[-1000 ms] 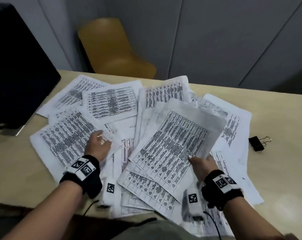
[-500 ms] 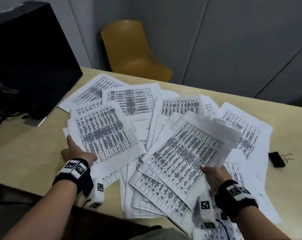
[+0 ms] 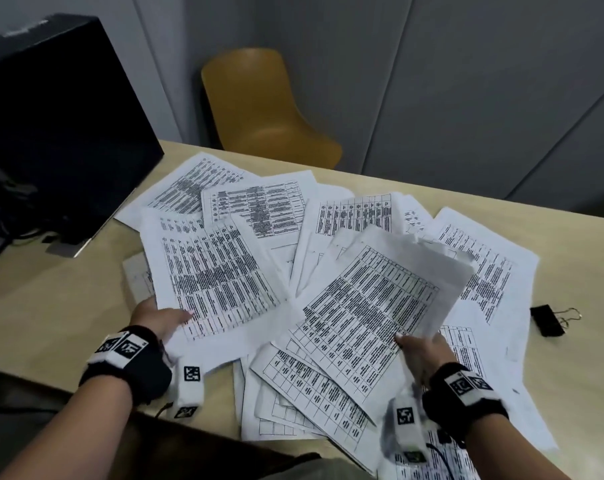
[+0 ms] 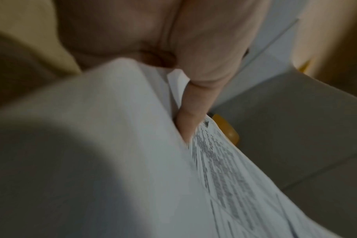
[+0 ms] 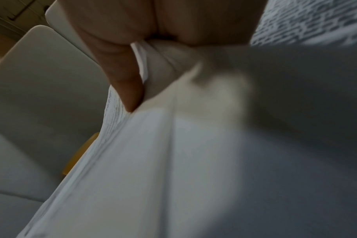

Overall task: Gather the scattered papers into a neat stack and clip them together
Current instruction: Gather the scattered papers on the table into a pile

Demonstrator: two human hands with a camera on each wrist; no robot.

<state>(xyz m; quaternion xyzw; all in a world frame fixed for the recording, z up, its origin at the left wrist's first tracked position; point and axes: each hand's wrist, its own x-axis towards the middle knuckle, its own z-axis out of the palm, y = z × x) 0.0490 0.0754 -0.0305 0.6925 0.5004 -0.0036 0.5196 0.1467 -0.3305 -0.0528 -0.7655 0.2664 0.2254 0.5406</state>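
Observation:
Printed white papers (image 3: pixel 349 216) lie spread in an overlapping fan over the wooden table (image 3: pixel 44 306). My left hand (image 3: pixel 158 317) pinches the near corner of a raised sheet (image 3: pixel 217 275) on the left, thumb on top; the left wrist view shows the thumb (image 4: pixel 194 112) pressed on the sheet (image 4: pixel 234 185). My right hand (image 3: pixel 421 351) grips a small bundle of sheets (image 3: pixel 373 306) lifted off the pile, its thumb (image 5: pixel 124 83) on top of the bundle (image 5: pixel 173 161). A black binder clip (image 3: pixel 550 319) lies on the table to the right, apart from both hands.
A black monitor (image 3: pixel 58 126) stands at the table's left rear with cables beside it. A yellow chair (image 3: pixel 262 109) sits behind the table against a grey wall. Bare tabletop shows at left front and far right.
My left hand went from resting flat on the left sheets to pinching one sheet's corner and lifting it. My right hand keeps hold of its bundle. The head view swung left.

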